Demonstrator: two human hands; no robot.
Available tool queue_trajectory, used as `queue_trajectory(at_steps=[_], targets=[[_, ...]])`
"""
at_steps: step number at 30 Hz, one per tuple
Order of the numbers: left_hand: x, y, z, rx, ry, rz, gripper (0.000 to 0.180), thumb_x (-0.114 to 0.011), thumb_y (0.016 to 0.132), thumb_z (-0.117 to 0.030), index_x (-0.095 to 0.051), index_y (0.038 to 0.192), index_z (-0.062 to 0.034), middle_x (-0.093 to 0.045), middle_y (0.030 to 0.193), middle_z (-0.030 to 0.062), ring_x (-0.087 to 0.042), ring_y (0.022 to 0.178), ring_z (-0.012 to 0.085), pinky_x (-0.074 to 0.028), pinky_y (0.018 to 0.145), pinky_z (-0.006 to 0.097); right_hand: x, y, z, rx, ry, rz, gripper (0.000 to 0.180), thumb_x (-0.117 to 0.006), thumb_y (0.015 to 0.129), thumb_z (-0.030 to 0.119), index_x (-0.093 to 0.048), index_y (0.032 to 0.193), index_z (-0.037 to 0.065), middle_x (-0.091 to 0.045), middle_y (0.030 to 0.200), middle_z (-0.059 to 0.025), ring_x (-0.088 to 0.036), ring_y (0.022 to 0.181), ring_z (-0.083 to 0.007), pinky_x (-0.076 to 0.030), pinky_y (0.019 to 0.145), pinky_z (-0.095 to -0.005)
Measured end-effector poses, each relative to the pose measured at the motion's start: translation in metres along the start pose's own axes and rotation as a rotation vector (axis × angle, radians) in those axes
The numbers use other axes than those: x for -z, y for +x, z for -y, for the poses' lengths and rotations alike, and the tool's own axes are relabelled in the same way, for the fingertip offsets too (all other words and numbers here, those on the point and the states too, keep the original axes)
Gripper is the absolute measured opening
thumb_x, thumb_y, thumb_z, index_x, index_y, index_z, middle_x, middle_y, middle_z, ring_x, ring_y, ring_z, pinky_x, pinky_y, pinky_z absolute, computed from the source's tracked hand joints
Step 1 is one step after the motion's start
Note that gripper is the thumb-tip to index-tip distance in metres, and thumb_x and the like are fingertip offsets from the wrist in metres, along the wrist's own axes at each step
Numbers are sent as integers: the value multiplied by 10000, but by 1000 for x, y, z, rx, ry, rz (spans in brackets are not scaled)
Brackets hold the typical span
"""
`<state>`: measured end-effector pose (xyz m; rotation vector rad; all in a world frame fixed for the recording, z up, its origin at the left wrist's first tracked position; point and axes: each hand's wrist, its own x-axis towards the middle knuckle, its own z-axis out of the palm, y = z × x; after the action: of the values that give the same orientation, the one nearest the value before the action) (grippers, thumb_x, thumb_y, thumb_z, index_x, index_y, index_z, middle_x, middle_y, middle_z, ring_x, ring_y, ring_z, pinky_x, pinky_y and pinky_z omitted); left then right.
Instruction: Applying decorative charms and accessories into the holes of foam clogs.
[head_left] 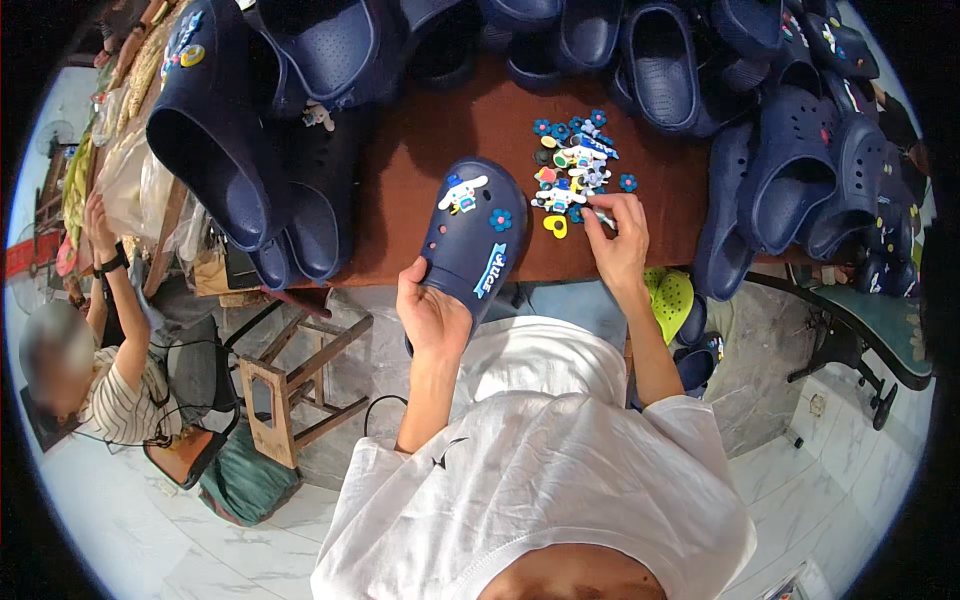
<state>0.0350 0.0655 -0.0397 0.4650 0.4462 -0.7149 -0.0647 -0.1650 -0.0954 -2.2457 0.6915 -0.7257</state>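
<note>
My left hand (434, 318) is closed round the heel end of a navy foam clog (462, 245), its toe pointing away from me. On the clog's upper sit a white long-eared character charm (463, 194), a blue flower charm (500, 220) and a blue-and-white lettered charm (491, 270). Several holes beside them are bare. At the near right edge of a loose pile of shoe charms (585, 158) on the brown table, my right hand (622, 243) has its thumb and fingers brought together. Whatever is between those fingertips is too small to make out. A yellow heart-shaped charm (556, 227) lies just left of it.
Navy clogs (661, 70) crowd the far and side edges of the brown tabletop (400, 180). Lime-green clogs (672, 300) are below the table at right. A wooden stool (300, 380) stands at left, near another person in a striped shirt (125, 400) with arms raised.
</note>
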Motion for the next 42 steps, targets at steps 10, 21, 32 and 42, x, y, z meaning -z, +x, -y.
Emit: queue_trajectory(at_steps=[10,21,32,42], targets=[[-7,-2,12,-18,100,-66,514,-446,949,-257,-452,1352,61,-525,1380,228,-518,1271,352,-370,1110,495,10,-8,15,-199,308,-44,119,-689,861,37,-632,966,37,-671,1015,-54,-624,850,-127,-488,700,-274],[-11,-7,23,-45,213,-55,464,-463,953,-233,-475,1340,23,-551,1367,155,-529,1263,274,-381,1095,435,-16,13,75,205,288,-1,156,-715,793,-13,-632,919,28,-655,929,-121,-647,841,-277,-512,738,-345],[-18,-12,31,-50,199,13,451,-498,964,-216,-464,1349,16,-549,1355,113,-530,1246,218,-387,1081,380,-22,11,78,249,171,15,178,-720,820,51,-674,991,42,-658,945,-107,-641,871,-282,-508,754,-368],[-18,-14,37,-79,250,41,462,-535,950,-210,-465,1351,11,-543,1359,96,-520,1251,210,-377,1080,383,-16,17,80,-76,348,136,261,-708,860,22,-666,1117,13,-645,1000,-77,-628,857,-134,-499,793,-267]])
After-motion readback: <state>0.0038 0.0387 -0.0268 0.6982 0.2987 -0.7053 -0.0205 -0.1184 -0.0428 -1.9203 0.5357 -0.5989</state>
